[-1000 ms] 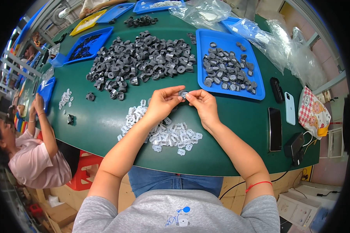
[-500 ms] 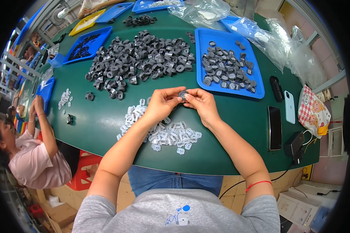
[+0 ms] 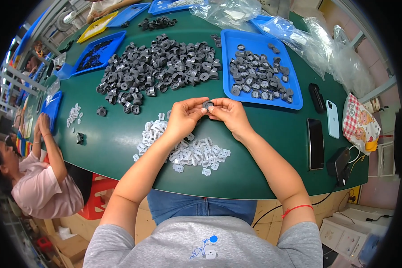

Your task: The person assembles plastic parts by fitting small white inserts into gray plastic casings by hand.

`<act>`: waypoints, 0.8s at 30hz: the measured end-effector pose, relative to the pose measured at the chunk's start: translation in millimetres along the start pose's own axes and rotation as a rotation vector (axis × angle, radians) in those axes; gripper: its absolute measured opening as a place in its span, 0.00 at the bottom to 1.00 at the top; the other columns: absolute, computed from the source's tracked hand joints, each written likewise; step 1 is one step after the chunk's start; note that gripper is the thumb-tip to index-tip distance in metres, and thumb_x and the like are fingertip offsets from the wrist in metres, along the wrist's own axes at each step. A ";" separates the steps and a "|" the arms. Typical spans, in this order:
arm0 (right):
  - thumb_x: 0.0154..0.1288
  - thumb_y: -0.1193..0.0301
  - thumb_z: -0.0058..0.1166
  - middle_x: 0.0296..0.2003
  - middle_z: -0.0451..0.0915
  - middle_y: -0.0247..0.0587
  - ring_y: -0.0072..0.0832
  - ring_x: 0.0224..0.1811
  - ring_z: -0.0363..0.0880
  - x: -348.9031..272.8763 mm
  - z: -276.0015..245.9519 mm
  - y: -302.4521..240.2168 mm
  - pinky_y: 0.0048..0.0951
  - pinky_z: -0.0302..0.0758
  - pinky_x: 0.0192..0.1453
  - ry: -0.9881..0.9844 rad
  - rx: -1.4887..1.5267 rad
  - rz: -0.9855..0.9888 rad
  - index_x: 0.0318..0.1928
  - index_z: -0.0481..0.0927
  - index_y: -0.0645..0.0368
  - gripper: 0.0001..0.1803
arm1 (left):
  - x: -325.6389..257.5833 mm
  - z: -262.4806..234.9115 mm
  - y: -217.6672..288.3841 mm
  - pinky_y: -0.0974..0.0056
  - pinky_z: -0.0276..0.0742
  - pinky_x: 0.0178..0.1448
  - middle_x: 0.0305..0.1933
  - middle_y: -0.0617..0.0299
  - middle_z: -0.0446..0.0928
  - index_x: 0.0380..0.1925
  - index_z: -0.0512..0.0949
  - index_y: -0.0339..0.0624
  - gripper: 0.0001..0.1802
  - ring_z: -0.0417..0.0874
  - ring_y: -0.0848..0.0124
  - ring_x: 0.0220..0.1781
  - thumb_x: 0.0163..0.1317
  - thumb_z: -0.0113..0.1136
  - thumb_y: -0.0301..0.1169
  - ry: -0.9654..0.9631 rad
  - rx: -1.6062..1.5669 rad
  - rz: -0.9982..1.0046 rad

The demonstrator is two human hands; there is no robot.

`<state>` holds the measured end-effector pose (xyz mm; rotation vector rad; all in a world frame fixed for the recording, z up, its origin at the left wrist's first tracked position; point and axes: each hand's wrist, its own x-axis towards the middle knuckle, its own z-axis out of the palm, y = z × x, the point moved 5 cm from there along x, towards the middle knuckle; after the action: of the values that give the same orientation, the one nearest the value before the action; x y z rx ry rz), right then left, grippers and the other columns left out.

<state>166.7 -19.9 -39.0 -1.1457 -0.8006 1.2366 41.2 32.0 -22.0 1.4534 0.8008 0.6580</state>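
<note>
This is a factory workshop for assembling small parts by hand. A broad green tabletop (image 3: 236, 178) carries a heap of dark grey plastic rings (image 3: 158, 67), a pile of white plastic pieces (image 3: 196, 154) and a shallow blue tray (image 3: 254, 39) of parts; a co-worker (image 3: 44, 187) sits along its edge, near metal framing (image 3: 20, 82).

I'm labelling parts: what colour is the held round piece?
Dark grey: the round piece, best in the head view.
</note>
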 end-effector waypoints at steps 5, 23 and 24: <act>0.56 0.74 0.55 0.31 0.78 0.39 0.21 0.34 0.77 1.0 -3.0 -3.8 0.19 0.74 0.37 -0.070 -0.020 0.058 0.38 0.75 0.68 0.11 | -1.3 0.6 4.7 0.74 0.74 0.42 0.37 0.60 0.72 0.45 0.75 0.34 0.16 0.76 0.75 0.36 0.54 0.55 0.19 -0.021 0.076 0.086; 0.56 0.76 0.52 0.36 0.78 0.40 0.22 0.37 0.76 -0.4 -1.3 -3.3 0.20 0.73 0.43 -0.103 0.093 0.149 0.41 0.75 0.68 0.12 | 1.9 -2.4 2.0 0.75 0.71 0.39 0.32 0.66 0.69 0.46 0.75 0.38 0.16 0.73 0.79 0.33 0.55 0.53 0.19 0.009 0.001 0.041; 0.56 0.76 0.52 0.36 0.77 0.40 0.22 0.37 0.76 0.0 -1.3 -2.5 0.20 0.72 0.44 -0.113 0.075 0.154 0.41 0.75 0.68 0.12 | 1.6 -2.0 2.4 0.75 0.71 0.39 0.32 0.66 0.69 0.46 0.75 0.38 0.16 0.73 0.79 0.33 0.55 0.53 0.19 0.008 0.001 0.041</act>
<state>168.6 -20.0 -36.9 -1.1004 -0.7545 1.4584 40.7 34.5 -19.7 1.4725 0.7794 0.6949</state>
